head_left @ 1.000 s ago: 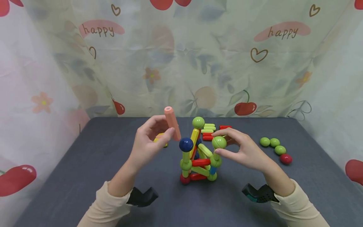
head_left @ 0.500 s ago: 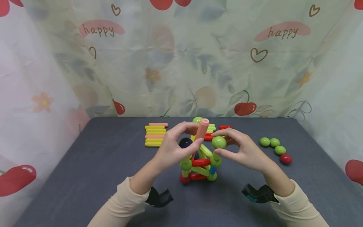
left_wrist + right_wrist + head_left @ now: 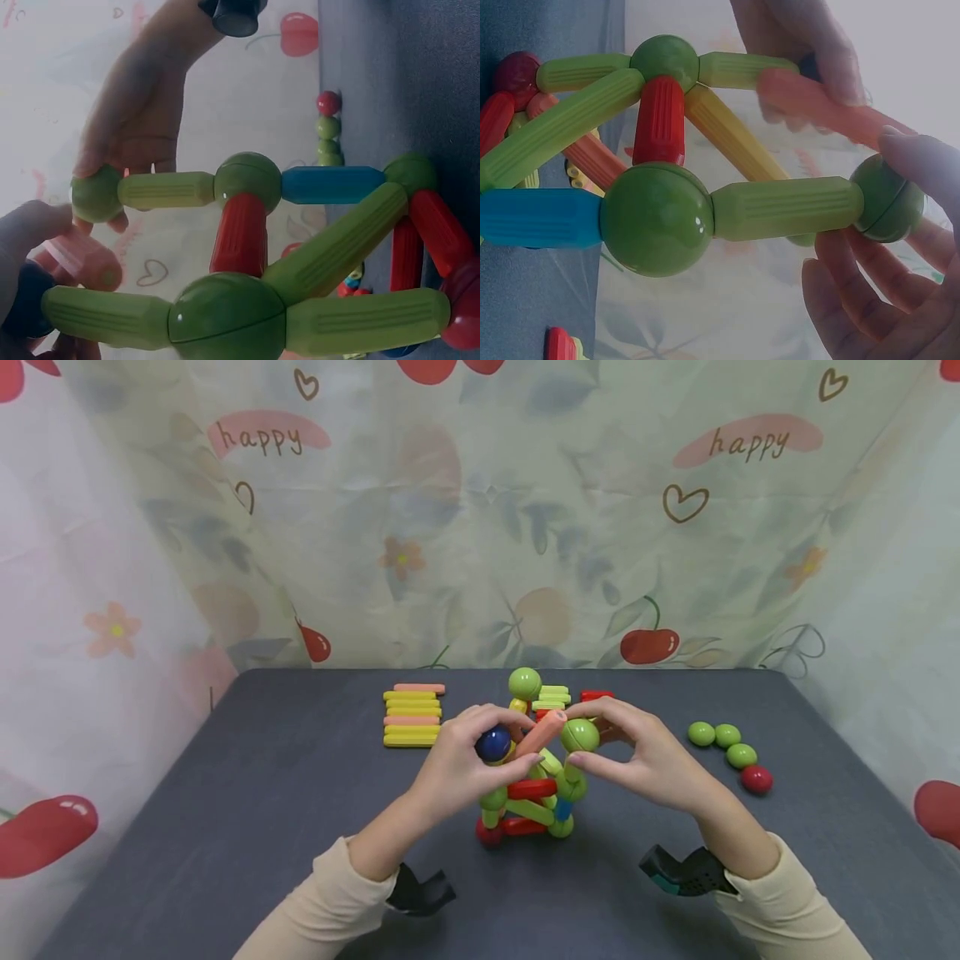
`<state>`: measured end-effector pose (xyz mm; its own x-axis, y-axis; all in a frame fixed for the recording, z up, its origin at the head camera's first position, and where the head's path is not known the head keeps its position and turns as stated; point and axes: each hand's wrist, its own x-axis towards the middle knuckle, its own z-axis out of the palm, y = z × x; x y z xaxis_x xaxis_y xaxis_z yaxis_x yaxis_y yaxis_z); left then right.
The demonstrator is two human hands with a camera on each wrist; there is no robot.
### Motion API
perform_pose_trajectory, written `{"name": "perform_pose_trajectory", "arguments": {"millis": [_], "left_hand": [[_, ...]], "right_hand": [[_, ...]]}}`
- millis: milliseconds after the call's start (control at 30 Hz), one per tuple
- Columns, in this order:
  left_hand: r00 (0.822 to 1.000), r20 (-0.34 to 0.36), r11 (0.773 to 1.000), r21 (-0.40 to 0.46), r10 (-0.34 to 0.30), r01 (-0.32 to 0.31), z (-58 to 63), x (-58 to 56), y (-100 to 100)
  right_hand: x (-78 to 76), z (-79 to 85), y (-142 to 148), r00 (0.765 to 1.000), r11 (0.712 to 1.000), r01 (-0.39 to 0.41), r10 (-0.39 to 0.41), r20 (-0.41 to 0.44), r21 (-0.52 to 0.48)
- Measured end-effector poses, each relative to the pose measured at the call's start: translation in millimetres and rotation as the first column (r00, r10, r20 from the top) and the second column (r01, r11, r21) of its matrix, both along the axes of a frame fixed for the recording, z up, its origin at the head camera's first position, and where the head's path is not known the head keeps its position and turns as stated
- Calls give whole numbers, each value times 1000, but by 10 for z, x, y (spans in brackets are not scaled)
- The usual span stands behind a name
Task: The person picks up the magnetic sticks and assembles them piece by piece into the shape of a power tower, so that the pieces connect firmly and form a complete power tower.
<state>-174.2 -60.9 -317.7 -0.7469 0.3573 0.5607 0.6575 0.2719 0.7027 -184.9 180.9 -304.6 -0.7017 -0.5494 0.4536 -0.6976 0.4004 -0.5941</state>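
Note:
My left hand [image 3: 457, 768] pinches a pink ribbed stick [image 3: 538, 735], tilted with its far end at or close to a green ball [image 3: 580, 736]. My right hand [image 3: 641, 756] grips that ball between thumb and fingers. The ball tops a light green stick [image 3: 787, 208] of a standing frame of balls and sticks. Around the left fingers is a dark blue ball [image 3: 493, 743], on top of another light green stick [image 3: 105, 318]. Below, a red stick [image 3: 532, 789] joins two green balls. Whether the pink stick touches either top ball is hard to tell.
Yellow and pink sticks [image 3: 412, 717] lie in a stack at back left. Behind the frame are light green sticks [image 3: 553, 695] and red sticks [image 3: 597, 695]. Several loose green balls [image 3: 701, 734] and a red ball [image 3: 757, 780] sit to the right. A printed curtain [image 3: 480, 527] hangs behind the table.
My left hand has moved right and down with the pink stick, from beside the frame to between its two front top balls. The stick has tipped toward the green ball. My right hand has stayed put.

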Motion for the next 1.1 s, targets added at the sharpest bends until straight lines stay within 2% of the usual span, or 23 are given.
{"name": "perform_pose_trajectory", "arguments": {"millis": [167, 400, 700, 900, 1100], "left_hand": [[999, 53, 999, -34, -3, 5, 23, 8, -33], [996, 86, 994, -112, 15, -6, 54, 15, -34], [988, 151, 998, -57, -18, 27, -66, -9, -53], [977, 214, 1000, -21, -14, 19, -143, 3, -58], [976, 218, 1000, -24, 2, 4, -181, 20, -44]], "right_hand": [[-10, 6, -2, 1000, 1000, -2, 2, -13, 1], [-7, 16, -1, 1000, 1000, 1, -1, -7, 8], [0, 18, -2, 1000, 1000, 7, -7, -8, 11], [0, 9, -1, 1000, 1000, 10, -10, -7, 12], [8, 5, -4, 1000, 1000, 11, -11, -4, 6]]}}
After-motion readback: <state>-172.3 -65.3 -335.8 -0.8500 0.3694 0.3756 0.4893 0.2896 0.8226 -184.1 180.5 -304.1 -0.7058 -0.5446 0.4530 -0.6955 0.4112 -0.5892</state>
